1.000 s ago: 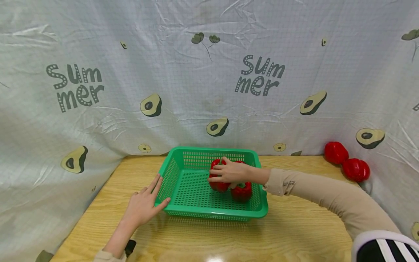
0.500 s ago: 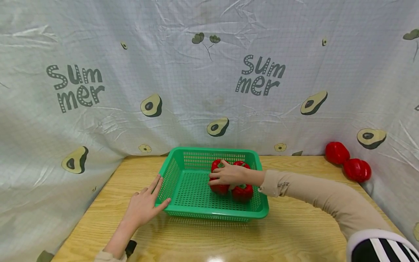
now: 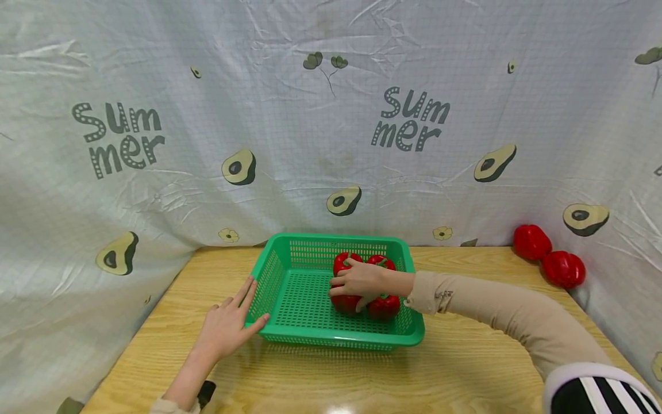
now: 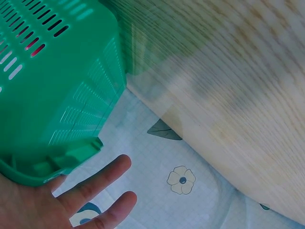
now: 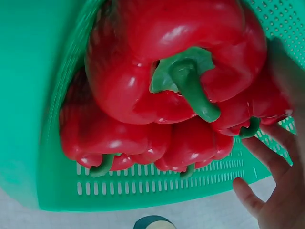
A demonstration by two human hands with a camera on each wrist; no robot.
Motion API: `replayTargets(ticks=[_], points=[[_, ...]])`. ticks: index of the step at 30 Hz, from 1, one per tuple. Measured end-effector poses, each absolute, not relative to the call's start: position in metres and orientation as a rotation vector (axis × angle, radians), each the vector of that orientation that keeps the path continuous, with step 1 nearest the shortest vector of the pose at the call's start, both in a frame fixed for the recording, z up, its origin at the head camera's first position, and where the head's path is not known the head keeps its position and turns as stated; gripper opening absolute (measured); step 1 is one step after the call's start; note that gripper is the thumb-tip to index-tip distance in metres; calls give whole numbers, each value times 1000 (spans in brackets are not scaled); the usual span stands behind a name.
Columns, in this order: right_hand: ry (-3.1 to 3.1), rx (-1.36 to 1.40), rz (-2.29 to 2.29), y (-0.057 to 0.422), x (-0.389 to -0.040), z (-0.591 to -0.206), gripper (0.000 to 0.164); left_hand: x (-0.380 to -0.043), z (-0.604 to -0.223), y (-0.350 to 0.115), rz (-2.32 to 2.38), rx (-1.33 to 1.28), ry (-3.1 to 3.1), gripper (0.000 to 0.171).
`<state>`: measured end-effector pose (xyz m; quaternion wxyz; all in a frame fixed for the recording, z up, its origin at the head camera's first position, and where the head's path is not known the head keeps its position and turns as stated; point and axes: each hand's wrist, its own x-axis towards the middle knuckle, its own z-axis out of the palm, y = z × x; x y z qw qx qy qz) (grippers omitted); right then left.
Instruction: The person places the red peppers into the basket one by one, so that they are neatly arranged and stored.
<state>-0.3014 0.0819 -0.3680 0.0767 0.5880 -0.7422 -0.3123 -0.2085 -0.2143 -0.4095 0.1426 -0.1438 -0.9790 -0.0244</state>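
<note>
A green plastic basket (image 3: pixel 336 334) on the wooden table holds several red bell peppers, grouped in its right half. My right hand (image 3: pixel 362 280) reaches in from the right and grips the front-left bell pepper (image 3: pixel 345 305), fingers over its far side and thumb at its near right. Beside it sits the front-right bell pepper (image 3: pixel 384 309); behind are two more, one partly covered by the hand. In the right wrist view, a large bell pepper (image 5: pixel 176 57) with a green stem hides part of the others. My left hand (image 3: pixel 223 328) rests with spread, straight fingers against the basket's left rim.
Two more red bell peppers (image 3: pixel 564 269) lie at the table's back right corner, against the cloth. A white patterned cloth (image 3: pixel 310 144) encloses the back and sides. Wooden tabletop (image 3: pixel 465 356) extends around the basket.
My right hand has shifted slightly towards me with the front-left bell pepper, so the pepper behind it shows more. The left hand and basket stay in place.
</note>
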Motion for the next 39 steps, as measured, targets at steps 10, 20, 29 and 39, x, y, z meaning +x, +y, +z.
replayTargets(ticks=[10,20,29,39], points=[[-2137,1740,-1021,86,-300,-368,62,-209,-409,-213,-78,-417,-2825,74],[-2174,1737,-990,91,-295,-363,61,-209,-409,-214,-72,-418,-2828,74],[-2112,1726,-904,107,-295,-364,63,-208,-409,-214,-62,-420,-2818,74],[-2145,1715,-694,129,-276,-353,54,-208,-408,-213,-61,-424,-2811,73]])
